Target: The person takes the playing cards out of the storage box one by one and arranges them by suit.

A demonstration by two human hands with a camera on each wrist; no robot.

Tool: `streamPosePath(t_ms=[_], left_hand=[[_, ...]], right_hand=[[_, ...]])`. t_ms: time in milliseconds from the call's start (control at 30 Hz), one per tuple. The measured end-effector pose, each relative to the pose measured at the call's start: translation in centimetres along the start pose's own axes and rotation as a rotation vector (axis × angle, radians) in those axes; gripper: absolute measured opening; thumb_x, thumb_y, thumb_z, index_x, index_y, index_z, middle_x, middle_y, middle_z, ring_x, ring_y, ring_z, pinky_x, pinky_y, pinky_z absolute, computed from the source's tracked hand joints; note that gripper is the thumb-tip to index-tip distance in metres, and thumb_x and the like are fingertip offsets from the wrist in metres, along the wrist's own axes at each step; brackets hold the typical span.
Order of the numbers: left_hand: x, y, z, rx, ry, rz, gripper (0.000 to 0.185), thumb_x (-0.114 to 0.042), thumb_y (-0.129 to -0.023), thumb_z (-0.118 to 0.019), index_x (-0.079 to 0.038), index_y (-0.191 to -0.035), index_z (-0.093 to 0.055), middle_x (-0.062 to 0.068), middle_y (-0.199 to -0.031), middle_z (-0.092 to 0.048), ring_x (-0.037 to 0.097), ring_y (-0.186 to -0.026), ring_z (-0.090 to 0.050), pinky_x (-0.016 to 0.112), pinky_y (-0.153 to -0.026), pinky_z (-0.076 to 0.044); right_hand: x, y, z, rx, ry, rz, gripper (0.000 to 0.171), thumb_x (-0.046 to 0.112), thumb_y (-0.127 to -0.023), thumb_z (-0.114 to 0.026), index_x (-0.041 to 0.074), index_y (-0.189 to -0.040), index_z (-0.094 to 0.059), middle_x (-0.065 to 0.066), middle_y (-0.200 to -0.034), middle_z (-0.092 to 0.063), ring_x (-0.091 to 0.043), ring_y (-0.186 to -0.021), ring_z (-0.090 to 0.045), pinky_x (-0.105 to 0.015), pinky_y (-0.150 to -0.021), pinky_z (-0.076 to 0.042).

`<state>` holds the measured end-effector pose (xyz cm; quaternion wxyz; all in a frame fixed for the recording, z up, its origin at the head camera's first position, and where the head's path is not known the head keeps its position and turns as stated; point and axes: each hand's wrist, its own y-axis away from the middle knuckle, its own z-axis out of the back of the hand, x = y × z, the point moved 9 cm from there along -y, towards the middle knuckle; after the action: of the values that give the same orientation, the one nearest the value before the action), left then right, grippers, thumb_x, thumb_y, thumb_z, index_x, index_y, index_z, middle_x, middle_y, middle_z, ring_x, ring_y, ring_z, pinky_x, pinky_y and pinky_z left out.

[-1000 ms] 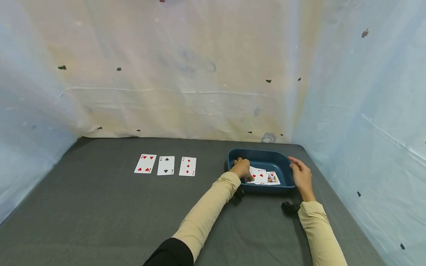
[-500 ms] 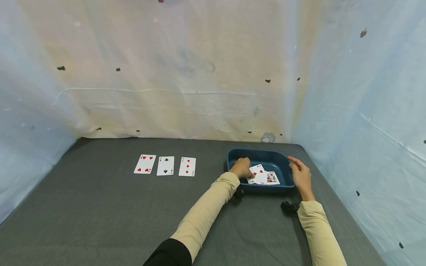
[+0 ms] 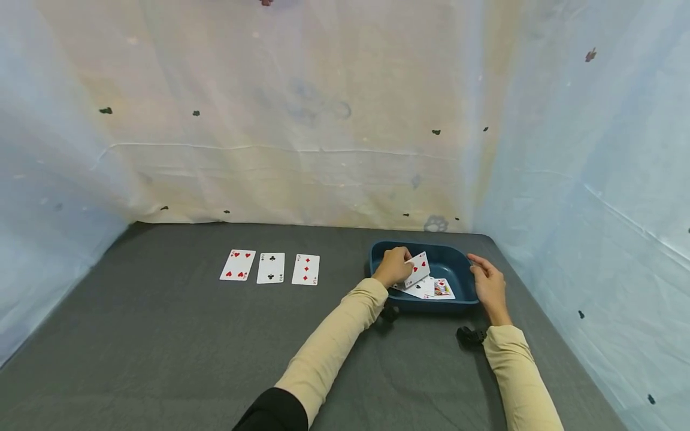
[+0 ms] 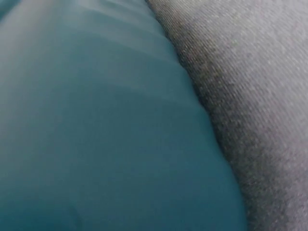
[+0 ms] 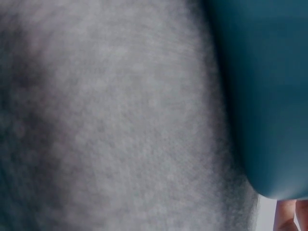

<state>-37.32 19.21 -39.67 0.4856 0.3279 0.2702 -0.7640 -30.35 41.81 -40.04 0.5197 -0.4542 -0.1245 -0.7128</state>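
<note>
— While the left hand (image 3: 395, 267) pinches a white playing card with red heart pips (image 3: 418, 269) between thumb and curled fingers, where does that card sit?

— Lifted and tilted face-out above the dark blue shallow plastic tray (image 3: 455, 257), over the tray's left half and clear of the cards beneath it.

— And the right hand (image 3: 489, 284)?

— It rests against the tray's right rim, fingers relaxed and laid along the edge, gripping nothing. A cream sleeve (image 3: 521, 383) covers that forearm, and a small black wrist camera mount (image 3: 470, 335) shows beside the wrist.

— What lies inside the tray?

— A few loose white cards (image 3: 428, 289) lying flat on the floor of the tray, overlapping; one at the right edge of the pile is a face card (image 3: 443, 289) with a coloured picture. Its rank cannot be read.

— Farther out?

— Three cards lie face up in a row on the dark grey felt tabletop (image 3: 162, 347), well to the left of the tray: a four of hearts (image 3: 238, 265), a two of clubs (image 3: 271, 268) just beside it, and a three of diamonds (image 3: 305, 269) at the right end. They sit close together without overlapping.

— The wrist views?

— Both are blurred close-ups: the left shows the tray's blue wall against grey felt, the right shows the same with fingertips at the lower right corner.

— And behind?

— A pale, wrinkled plastic sheet (image 3: 302, 114) flecked with small dark marks hangs around the table.
</note>
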Motion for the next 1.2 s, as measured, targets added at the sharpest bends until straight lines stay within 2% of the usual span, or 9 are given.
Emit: streamPosePath(t_ms=[133, 267, 433, 533, 633, 733, 900, 1200], left_hand=[[0.0, 0.1, 0.2, -0.008, 0.074, 0.015, 0.007, -0.010, -0.095, -0.060, -0.004, -0.096, -0.063, 0.005, -0.088, -0.062, 0.015, -0.078, -0.055, 0.023, -0.061, -0.044], [0.0, 0.1, 0.3, -0.004, 0.131, 0.023, 0.009, -0.010, -0.095, -0.061, -0.003, -0.099, -0.063, 0.003, -0.081, -0.062, 0.012, -0.072, -0.056, 0.021, -0.057, -0.044], [-0.6, 0.4, 0.7, 0.000, 0.173, -0.010, 0.010, -0.009, -0.093, -0.061, -0.003, -0.101, -0.064, 0.003, -0.085, -0.064, 0.010, -0.073, -0.057, 0.021, -0.055, -0.045], [-1.0, 0.7, 1.1, 0.008, 0.181, -0.033, 0.011, -0.007, -0.092, -0.060, -0.002, -0.102, -0.063, 0.003, -0.087, -0.065, 0.010, -0.073, -0.058, 0.021, -0.057, -0.045], [-1.0, 1.1, 1.5, 0.011, 0.189, -0.042, 0.013, -0.006, -0.090, -0.061, -0.003, -0.102, -0.063, 0.001, -0.084, -0.064, 0.009, -0.071, -0.057, 0.020, -0.056, -0.044], [-0.9, 1.5, 2.0, 0.011, 0.239, -0.037, 0.013, -0.005, -0.089, -0.061, -0.003, -0.102, -0.061, 0.000, -0.081, -0.063, 0.010, -0.066, -0.056, 0.022, -0.053, -0.044], [-0.7, 2.0, 3.1, 0.004, 0.319, -0.040, 0.009, -0.006, -0.089, -0.060, -0.005, -0.097, -0.058, -0.001, -0.075, -0.061, 0.011, -0.058, -0.055, 0.023, -0.049, -0.043], [-0.1, 3.4, 5.7, -0.021, 0.366, -0.032, 0.009, -0.010, -0.089, -0.062, -0.005, -0.097, -0.060, -0.001, -0.076, -0.066, 0.011, -0.064, -0.057, 0.023, -0.056, -0.044]], right_hand=[[0.0, -0.1, 0.0, -0.001, 0.001, 0.000, 0.035, 0.018, -0.101, -0.045, 0.009, -0.132, -0.060, -0.016, -0.109, -0.065, -0.013, -0.058, -0.041, -0.030, -0.058, -0.033], [-0.1, -0.1, 0.1, -0.004, -0.004, 0.004, 0.035, 0.018, -0.101, -0.046, 0.010, -0.131, -0.061, -0.016, -0.101, -0.064, -0.012, -0.056, -0.040, -0.029, -0.057, -0.033], [-0.2, 0.0, 0.1, -0.004, -0.010, 0.003, 0.035, 0.018, -0.102, -0.044, 0.011, -0.132, -0.060, -0.017, -0.103, -0.064, -0.010, -0.049, -0.036, -0.027, -0.050, -0.032], [0.0, 0.1, 0.1, -0.001, -0.016, 0.004, 0.035, 0.018, -0.102, -0.045, 0.009, -0.132, -0.060, -0.016, -0.111, -0.064, -0.011, -0.052, -0.037, -0.027, -0.054, -0.032], [0.1, 0.1, 0.1, -0.009, -0.017, 0.006, 0.034, 0.017, -0.101, -0.046, 0.008, -0.131, -0.060, -0.016, -0.109, -0.064, -0.011, -0.057, -0.039, -0.028, -0.057, -0.033], [0.2, 0.1, 0.2, -0.016, -0.013, 0.008, 0.034, 0.016, -0.101, -0.047, 0.008, -0.131, -0.061, -0.017, -0.102, -0.064, -0.010, -0.056, -0.040, -0.027, -0.056, -0.033], [0.1, 0.0, 0.2, -0.006, -0.011, 0.008, 0.034, 0.017, -0.101, -0.046, 0.009, -0.131, -0.061, -0.016, -0.103, -0.064, -0.011, -0.053, -0.039, -0.028, -0.054, -0.033], [0.1, -0.2, 0.2, 0.009, 0.001, 0.012, 0.035, 0.018, -0.101, -0.045, 0.009, -0.132, -0.060, -0.017, -0.103, -0.064, -0.011, -0.053, -0.039, -0.028, -0.055, -0.033]])
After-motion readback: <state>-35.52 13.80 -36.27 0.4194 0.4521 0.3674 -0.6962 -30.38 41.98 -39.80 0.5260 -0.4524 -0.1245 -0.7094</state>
